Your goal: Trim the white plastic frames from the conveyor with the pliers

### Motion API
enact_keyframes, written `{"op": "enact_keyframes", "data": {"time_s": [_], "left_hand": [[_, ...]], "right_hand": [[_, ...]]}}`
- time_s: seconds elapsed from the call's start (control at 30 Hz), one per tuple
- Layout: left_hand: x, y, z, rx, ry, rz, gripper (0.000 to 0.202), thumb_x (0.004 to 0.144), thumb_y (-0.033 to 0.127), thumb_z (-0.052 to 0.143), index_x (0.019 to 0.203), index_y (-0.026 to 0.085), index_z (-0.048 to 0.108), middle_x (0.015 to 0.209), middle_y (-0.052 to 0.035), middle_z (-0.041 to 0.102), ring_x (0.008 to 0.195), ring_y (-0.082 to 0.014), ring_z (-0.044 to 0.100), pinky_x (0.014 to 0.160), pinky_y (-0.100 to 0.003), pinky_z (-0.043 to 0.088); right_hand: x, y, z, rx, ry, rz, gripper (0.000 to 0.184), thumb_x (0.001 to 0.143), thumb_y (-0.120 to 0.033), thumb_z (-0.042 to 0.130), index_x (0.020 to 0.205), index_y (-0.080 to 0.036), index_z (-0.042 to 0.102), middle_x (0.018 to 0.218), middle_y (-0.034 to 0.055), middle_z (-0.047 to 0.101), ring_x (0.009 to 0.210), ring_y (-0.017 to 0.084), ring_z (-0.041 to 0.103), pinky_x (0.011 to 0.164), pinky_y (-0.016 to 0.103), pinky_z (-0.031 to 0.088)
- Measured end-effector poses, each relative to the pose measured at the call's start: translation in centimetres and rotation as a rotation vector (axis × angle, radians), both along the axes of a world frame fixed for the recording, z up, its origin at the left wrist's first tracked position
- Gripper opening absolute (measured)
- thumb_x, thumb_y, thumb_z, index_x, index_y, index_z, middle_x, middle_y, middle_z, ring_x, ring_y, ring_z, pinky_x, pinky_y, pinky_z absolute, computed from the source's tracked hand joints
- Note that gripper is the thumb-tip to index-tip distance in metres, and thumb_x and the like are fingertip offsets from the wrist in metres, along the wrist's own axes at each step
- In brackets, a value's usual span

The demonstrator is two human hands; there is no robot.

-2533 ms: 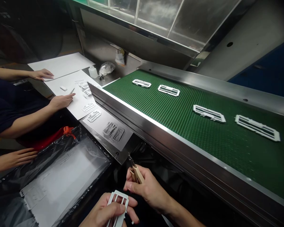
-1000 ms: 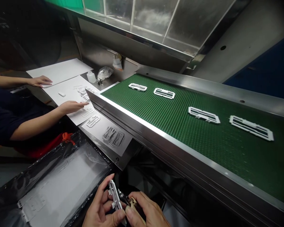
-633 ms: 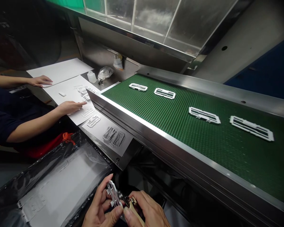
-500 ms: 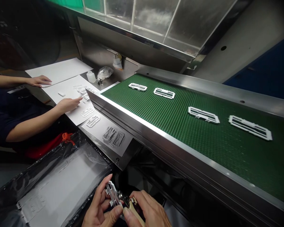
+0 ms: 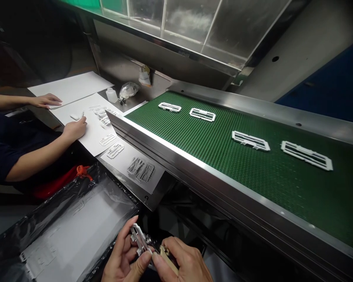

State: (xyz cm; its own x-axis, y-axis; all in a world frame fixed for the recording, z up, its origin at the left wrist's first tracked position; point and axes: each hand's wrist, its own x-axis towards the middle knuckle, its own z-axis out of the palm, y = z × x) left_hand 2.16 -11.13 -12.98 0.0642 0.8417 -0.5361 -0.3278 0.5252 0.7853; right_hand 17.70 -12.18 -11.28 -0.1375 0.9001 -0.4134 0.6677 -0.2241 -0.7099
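At the bottom of the view my left hand [image 5: 123, 260] grips a small white plastic frame part [image 5: 138, 237], held on edge. My right hand [image 5: 184, 263] holds a tan-handled cutter [image 5: 164, 254] whose dark tip touches the part. Both hands hover below the steel edge of the conveyor [image 5: 194, 172]. Several more white frame parts [image 5: 250, 140] lie spaced along the green belt [image 5: 223, 156].
A co-worker's hands [image 5: 74, 128] rest on white sheets [image 5: 88, 117] with small parts at the left. A plastic-lined box [image 5: 67, 231] holding a white sheet sits at lower left. A small bottle [image 5: 111, 95] and a bag [image 5: 128, 90] stand near the belt's end.
My hands dropped lower and came together, the cutter tip meeting the part, which turned from flat to edge-on. The co-worker's near hand pulled back left. The belt parts drifted slightly left.
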Motion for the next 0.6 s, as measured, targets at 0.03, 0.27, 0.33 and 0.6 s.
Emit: {"op": "enact_keyframes", "data": {"time_s": [0.03, 0.27, 0.33, 0.6], "left_hand": [[0.0, 0.1, 0.0, -0.001, -0.012, -0.004, 0.082, 0.067, 0.046, 0.080, 0.132, 0.029, 0.033, 0.086, 0.0008, 0.069, 0.077, -0.0147, 0.067, 0.075, -0.020, 0.051], [0.0, 0.5, -0.2, -0.027, -0.068, -0.020, 0.090, 0.065, 0.047, 0.081, 0.133, 0.026, 0.025, 0.082, 0.0002, 0.067, 0.072, -0.0144, 0.065, 0.071, -0.021, 0.050], [0.0, 0.5, -0.1, -0.030, -0.070, -0.023, 0.092, 0.065, 0.048, 0.080, 0.134, 0.025, 0.024, 0.083, -0.0009, 0.067, 0.073, -0.0156, 0.065, 0.071, -0.023, 0.050], [0.0, 0.7, 0.4, -0.023, -0.063, -0.033, 0.091, 0.065, 0.048, 0.081, 0.133, 0.024, 0.026, 0.083, 0.0007, 0.067, 0.075, -0.0142, 0.066, 0.075, -0.020, 0.050]], "right_hand": [[-0.1, 0.2, 0.2, -0.067, 0.070, -0.030, 0.039, 0.090, -0.054, 0.042, 0.072, -0.020, 0.048, 0.068, 0.0008, 0.052, 0.061, 0.014, 0.048, 0.054, 0.025, 0.032], [-0.4, 0.9, 0.6, -0.238, 0.291, -0.101, 0.047, 0.086, -0.063, 0.042, 0.073, -0.018, 0.050, 0.063, -0.0013, 0.043, 0.060, 0.013, 0.038, 0.053, 0.024, 0.029], [-0.3, 0.9, 0.6, -0.212, 0.257, -0.097, 0.046, 0.086, -0.062, 0.042, 0.075, -0.019, 0.051, 0.064, -0.0006, 0.045, 0.061, 0.013, 0.041, 0.054, 0.024, 0.031], [0.5, 1.2, 1.8, -0.109, 0.067, 0.023, 0.030, 0.087, -0.049, 0.045, 0.090, -0.021, 0.057, 0.085, 0.0037, 0.058, 0.078, 0.019, 0.054, 0.069, 0.028, 0.039]]}}
